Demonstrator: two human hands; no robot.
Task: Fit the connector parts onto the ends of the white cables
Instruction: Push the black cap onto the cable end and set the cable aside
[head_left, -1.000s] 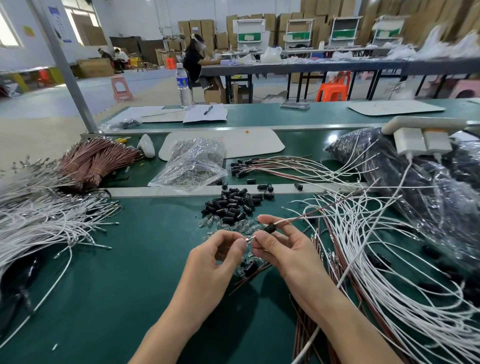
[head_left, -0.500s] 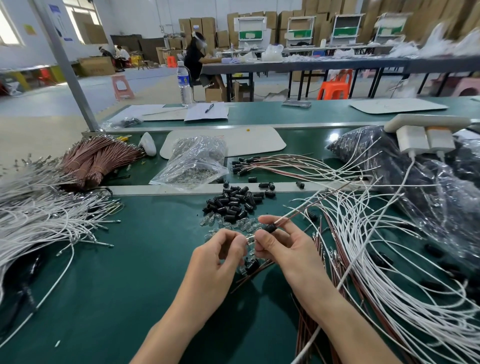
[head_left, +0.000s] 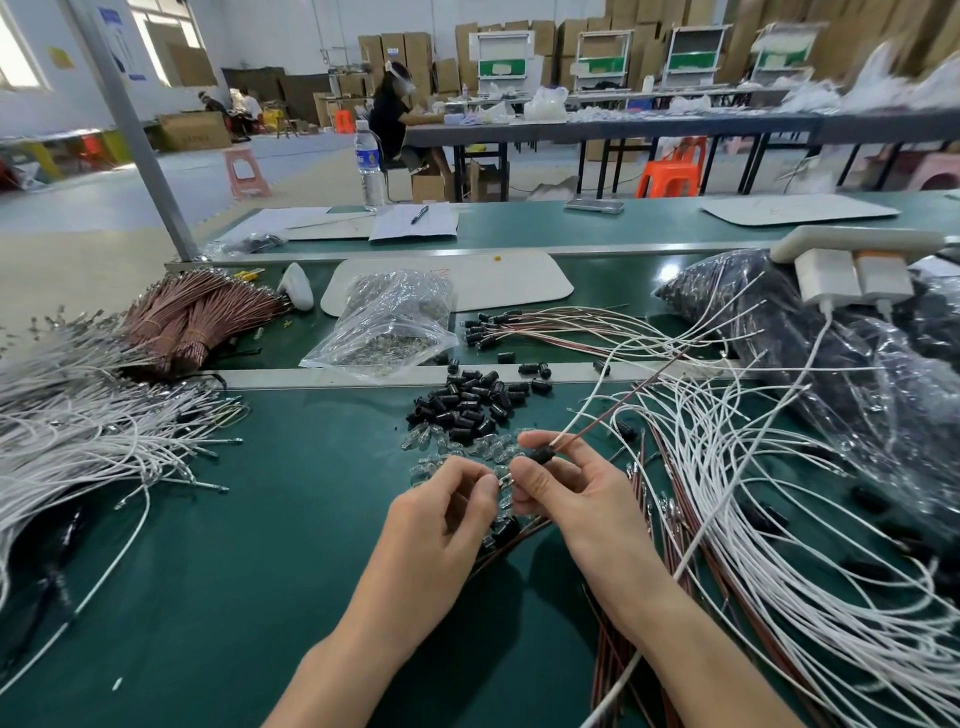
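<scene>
Pinching black connector (head_left: 540, 457), right hand (head_left: 571, 501) meets left hand (head_left: 441, 522) pinching small part (head_left: 503, 481), open green mat (head_left: 249, 545) leftward.

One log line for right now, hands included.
phase: fitting | right hand: pinches black connector with white cable | left hand: pinches small part | loose connectors: piled behind hands
</scene>
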